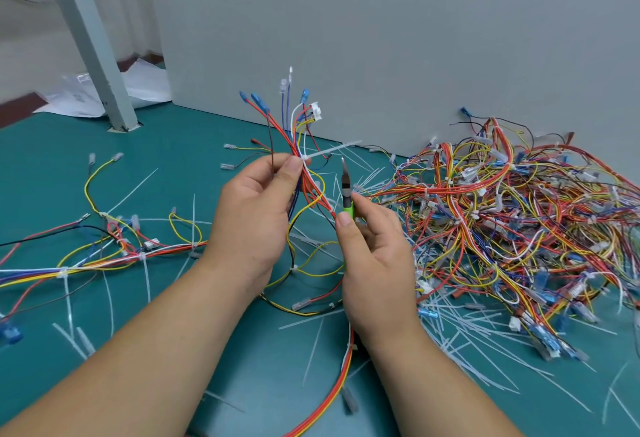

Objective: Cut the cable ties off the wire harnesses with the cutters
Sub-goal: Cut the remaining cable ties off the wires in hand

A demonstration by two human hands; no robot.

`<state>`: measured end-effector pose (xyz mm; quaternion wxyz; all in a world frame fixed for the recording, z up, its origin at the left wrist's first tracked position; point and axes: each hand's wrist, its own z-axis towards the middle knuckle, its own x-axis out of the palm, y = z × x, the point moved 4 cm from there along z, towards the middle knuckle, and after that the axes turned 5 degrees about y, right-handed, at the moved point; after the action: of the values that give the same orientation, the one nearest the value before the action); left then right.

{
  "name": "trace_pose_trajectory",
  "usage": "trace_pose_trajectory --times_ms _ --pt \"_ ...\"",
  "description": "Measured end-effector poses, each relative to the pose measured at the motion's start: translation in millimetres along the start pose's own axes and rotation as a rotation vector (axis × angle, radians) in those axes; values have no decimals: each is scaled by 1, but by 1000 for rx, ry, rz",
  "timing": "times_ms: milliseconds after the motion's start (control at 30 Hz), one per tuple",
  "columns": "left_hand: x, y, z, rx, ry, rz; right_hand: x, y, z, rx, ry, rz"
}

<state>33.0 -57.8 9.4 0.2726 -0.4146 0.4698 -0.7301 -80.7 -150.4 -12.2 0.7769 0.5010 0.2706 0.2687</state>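
Above desk [194, 139] middle: left hand [252, 208] pinching one wire harness [298, 132] upright between thumb and fingers, just below a white cable tie [332, 151]. Right hand [374, 256] gripping green-handled cutters [347, 194], tips up, near the tie, not touching. Right edge: tangled heap of harnesses [519, 215]. Left edge: one tied harness [104, 256]. Cut ties [460, 329] scattered across

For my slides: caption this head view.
Left hand grips a wire harness; right hand holds green cutters near its white cable tie.
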Motion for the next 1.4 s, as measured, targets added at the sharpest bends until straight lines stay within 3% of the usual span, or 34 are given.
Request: trace_pose_trajectory --times_ms 333,767,1133,1400 --pt "6 0 -4 16 73 103 -7 13 -4 -113 -106 -106" --pt "1 -1 -2 -62 -2 -7 -3 7 -5 -19 -49 -78" --pt "9 2 -7 -4 164 225 -3 12 -6 -75 -85 -171" --pt "7 3 -5 -68 189 167 -5 14 -5 -111 -91 -229"
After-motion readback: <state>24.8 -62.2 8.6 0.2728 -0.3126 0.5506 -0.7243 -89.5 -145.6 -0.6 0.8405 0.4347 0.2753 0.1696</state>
